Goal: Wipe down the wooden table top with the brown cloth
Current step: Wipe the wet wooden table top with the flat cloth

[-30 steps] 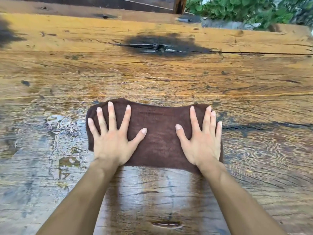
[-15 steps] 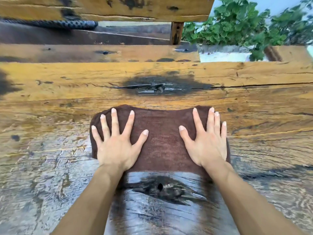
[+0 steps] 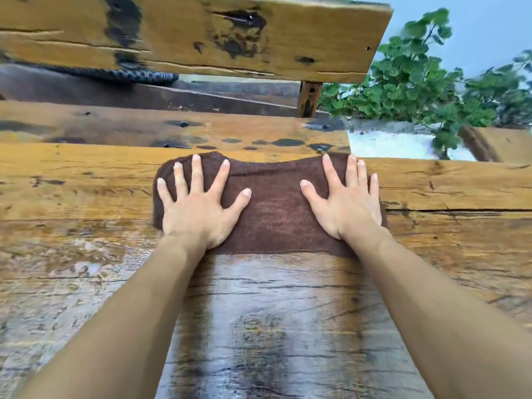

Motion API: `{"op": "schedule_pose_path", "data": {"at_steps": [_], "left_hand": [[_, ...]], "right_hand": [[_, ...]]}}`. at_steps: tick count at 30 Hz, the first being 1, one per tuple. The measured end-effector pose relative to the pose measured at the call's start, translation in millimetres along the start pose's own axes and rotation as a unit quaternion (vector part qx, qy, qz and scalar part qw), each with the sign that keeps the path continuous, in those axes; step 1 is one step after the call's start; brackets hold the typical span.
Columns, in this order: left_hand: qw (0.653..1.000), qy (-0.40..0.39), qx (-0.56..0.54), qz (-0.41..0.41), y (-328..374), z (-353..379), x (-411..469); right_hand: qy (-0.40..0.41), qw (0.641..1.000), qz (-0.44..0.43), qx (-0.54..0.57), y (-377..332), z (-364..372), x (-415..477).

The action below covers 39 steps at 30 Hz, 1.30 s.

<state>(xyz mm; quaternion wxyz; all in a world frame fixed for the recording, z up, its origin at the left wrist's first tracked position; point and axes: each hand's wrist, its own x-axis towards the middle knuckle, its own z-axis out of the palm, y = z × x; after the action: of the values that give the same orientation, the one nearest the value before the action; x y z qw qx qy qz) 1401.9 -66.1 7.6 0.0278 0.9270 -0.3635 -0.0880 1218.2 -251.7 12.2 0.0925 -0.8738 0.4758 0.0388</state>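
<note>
The wooden table top (image 3: 86,191) is built of weathered planks, yellow-brown at the far side and grey toward the near side. A crack (image 3: 460,210) runs along the grain on the right. A brown cloth (image 3: 273,214) lies flat on the surface, its far edge at the table's far edge. A wet sheen (image 3: 273,312) covers the wood from the cloth's near edge toward the viewer. Small water patches (image 3: 86,266) lie to the left.

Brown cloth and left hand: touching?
Touching. The head view shows the left hand palm-down on the brown cloth, fingers spread, with no gap. The right hand lies flat on it too.
</note>
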Motion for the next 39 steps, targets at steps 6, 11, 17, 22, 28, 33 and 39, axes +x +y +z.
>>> {"op": "schedule_pose_path", "data": {"at_steps": [6,11,17,22,28,33,39], "left_hand": [[0.999,0.008,0.018,0.025,1,-9,56],[0.999,0.003,0.017,0.043,-1,-9,57],[0.999,0.000,0.016,0.051,-6,-8,26],[0.998,-0.002,0.019,0.058,-15,-2,-16],[0.998,-0.021,0.012,0.061,-28,6,-88],[0.997,-0.037,0.016,0.064,-38,17,-156],[0.997,-0.030,0.021,0.070,-44,32,-245]], "right_hand": [[0.008,1.000,-0.003,0.009,-9,-7,36],[0.012,1.000,-0.016,0.012,-5,-7,38],[0.016,0.999,-0.045,0.005,-1,-3,14],[0.018,0.998,-0.058,0.003,4,6,-28],[0.004,0.997,-0.072,0.003,12,19,-99],[0.000,0.998,-0.065,0.003,25,31,-175],[-0.009,0.999,-0.048,0.008,36,39,-259]]}}
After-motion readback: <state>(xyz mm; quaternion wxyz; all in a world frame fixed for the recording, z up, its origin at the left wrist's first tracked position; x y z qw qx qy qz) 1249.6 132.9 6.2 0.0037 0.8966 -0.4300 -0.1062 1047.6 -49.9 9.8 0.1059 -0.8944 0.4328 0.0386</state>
